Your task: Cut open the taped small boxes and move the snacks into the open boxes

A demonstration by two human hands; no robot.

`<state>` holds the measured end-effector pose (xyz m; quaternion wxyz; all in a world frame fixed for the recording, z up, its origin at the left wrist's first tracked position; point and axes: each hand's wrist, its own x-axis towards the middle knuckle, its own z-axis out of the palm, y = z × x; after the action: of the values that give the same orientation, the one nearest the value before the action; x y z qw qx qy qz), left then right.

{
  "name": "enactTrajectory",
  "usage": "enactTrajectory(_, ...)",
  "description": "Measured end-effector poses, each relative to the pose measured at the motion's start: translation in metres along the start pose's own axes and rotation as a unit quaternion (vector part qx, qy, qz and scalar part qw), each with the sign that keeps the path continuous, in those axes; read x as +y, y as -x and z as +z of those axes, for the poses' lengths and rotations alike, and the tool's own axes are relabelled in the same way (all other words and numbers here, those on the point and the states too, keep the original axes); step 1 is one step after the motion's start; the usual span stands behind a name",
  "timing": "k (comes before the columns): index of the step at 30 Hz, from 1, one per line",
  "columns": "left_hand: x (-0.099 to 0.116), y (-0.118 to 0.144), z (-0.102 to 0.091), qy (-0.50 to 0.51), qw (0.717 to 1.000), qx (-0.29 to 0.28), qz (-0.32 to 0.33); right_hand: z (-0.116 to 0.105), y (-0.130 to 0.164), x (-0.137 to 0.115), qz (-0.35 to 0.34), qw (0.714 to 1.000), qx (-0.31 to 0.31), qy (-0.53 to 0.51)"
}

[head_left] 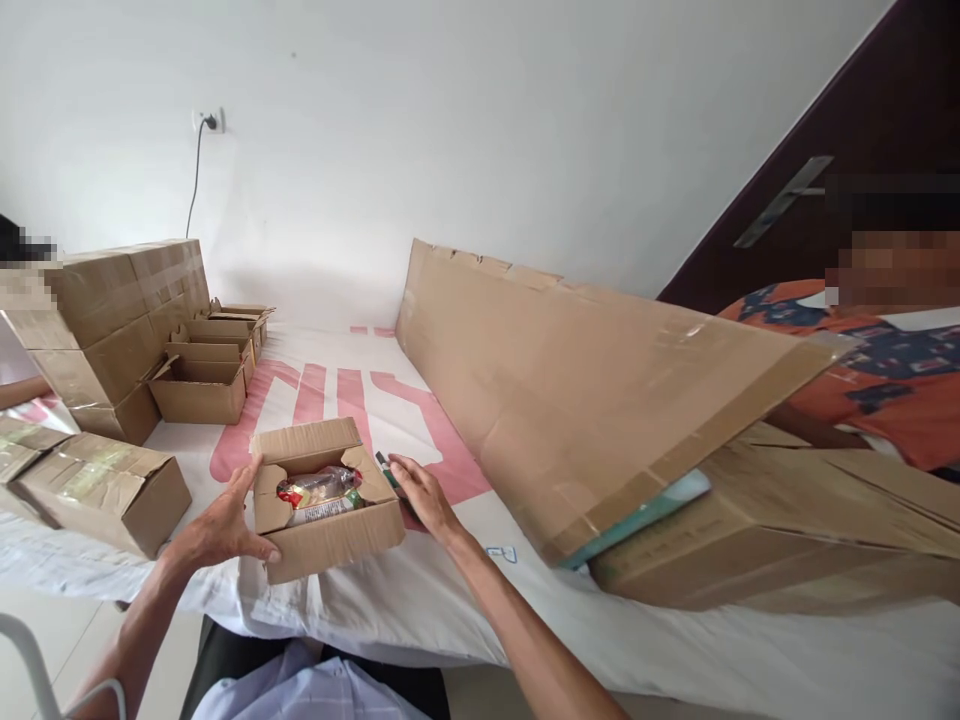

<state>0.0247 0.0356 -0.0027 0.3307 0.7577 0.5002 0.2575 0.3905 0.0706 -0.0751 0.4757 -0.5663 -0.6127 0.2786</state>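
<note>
- The small open brown cardboard box (pixel 324 512) sits on the white-covered tabletop (pixel 420 600), between both hands.
- The left hand (pixel 221 525) cups its left wall, fingers spread apart, thumb at the front corner.
- The right hand (pixel 420 497), just beside the right wall, fingers loosely together, lies over a dark green object (pixel 388 470), perhaps a pen.
- The box's packets (pixel 319 495) are hard to make out.

Bright, even daylight, perhaps from a window off-frame, washes the plain white wall (pixel 480 130) nearly shadowless. Wide-angle distortion bends the long brown cardboard sheet (pixel 585 390) at the edges; focus stays fairly sharp.
</note>
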Motion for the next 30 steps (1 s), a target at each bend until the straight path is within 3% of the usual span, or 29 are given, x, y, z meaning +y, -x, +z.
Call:
enactTrajectory(4,-0.004,-0.005,-0.006,-0.036,0.999,0.008,-0.002,0.004,0.006,-0.043,0.004,0.984,-0.134,-0.119)
enactTrajectory(9,-0.004,-0.007,-0.035,-0.060,0.998,-0.012,0.008,0.023,0.033,-0.074,0.005,0.981,-0.148,-0.123)
enactTrajectory(14,-0.002,-0.004,-0.046,-0.073,0.997,-0.010,0.006,0.035,0.036,-0.086,0.010,0.991,-0.110,-0.071)
enactTrajectory(19,0.016,-0.008,-0.026,-0.089,0.994,0.062,-0.021,0.040,0.028,-0.096,0.032,0.997,-0.071,0.014)
enactTrajectory(23,0.031,-0.013,-0.011,-0.143,0.981,0.115,-0.061,0.041,0.028,-0.102,0.003,0.997,-0.036,0.062)
enactTrajectory(27,0.035,-0.010,-0.011,-0.125,0.979,0.154,-0.051,0.033,0.028,-0.097,-0.008,0.999,-0.032,-0.011)
enactTrajectory(30,0.030,-0.002,-0.018,-0.024,0.986,0.161,-0.046,0.024,0.024,-0.080,-0.008,0.998,0.016,-0.056)
